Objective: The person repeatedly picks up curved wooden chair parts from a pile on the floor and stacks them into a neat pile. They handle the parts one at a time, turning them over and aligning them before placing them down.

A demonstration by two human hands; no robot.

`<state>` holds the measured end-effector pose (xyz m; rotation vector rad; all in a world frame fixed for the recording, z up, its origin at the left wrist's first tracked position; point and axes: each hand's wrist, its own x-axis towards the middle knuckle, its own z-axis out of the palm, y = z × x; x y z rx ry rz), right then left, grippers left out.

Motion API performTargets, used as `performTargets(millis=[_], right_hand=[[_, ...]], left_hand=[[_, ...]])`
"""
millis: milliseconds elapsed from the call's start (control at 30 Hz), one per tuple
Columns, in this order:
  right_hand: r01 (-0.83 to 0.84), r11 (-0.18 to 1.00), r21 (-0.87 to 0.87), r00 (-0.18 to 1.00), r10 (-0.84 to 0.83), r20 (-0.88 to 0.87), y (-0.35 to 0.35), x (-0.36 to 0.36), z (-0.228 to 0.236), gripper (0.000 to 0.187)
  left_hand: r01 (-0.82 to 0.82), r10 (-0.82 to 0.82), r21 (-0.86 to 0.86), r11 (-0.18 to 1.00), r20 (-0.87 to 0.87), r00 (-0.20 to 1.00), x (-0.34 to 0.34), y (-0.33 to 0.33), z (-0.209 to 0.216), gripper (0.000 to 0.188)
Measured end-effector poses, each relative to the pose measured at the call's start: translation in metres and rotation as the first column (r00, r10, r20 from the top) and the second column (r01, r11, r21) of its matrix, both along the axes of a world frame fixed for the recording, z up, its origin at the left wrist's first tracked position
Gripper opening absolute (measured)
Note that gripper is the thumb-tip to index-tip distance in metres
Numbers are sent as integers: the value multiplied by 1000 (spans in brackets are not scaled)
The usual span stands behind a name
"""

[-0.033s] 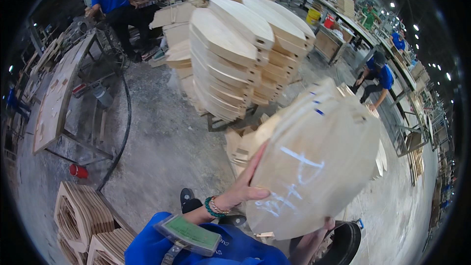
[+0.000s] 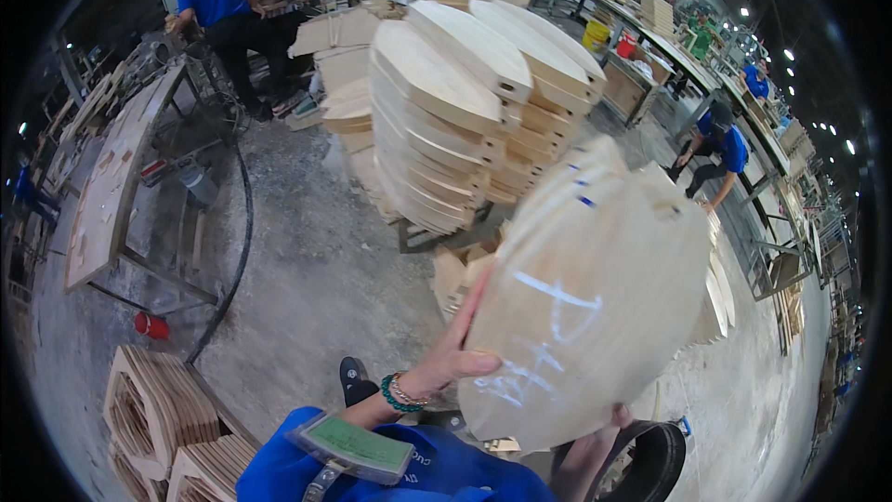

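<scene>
I hold up a pale, rounded wooden panel (image 2: pixel 604 288) with white chalk scrawls on its face, tilted toward me. My left hand (image 2: pixel 451 358), with a green bead bracelet at the wrist, grips the panel's left edge, thumb on the face. My right hand (image 2: pixel 615 420) comes up under the lower edge, and only its fingertips and forearm show. More panels of the same shape (image 2: pixel 717 302) fan out behind the one I hold. Lower loose boards (image 2: pixel 455 274) lie just beyond my left hand.
A tall stack of oval boards (image 2: pixel 446 121) stands on a pallet ahead. Stacked wooden frames (image 2: pixel 149 409) sit lower left, near a red can (image 2: pixel 150 325) and a black hose (image 2: pixel 243 242). A workbench (image 2: pixel 107 195) runs along the left. People in blue work behind and to the right (image 2: pixel 715 149).
</scene>
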<state>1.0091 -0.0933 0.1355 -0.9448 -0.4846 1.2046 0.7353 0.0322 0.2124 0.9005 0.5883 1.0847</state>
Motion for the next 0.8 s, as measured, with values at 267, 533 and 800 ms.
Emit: performTargets(millis=[267,533,800], right_hand=[[-600,793,-112,789,609,82,182,-280,18,103],[-696,714,73,718,695,40,302,-468,16,106],[-542,838,-58,837,545,45,446,-537,-26,98]], left_hand=[[-417,414,-217,883,-63,908,-287,9,-33,83],[-537,534,-232,811,-80,842,-440,104,-52,61],[-389,361,-266,882,-147,921,-516,312,-69,63]])
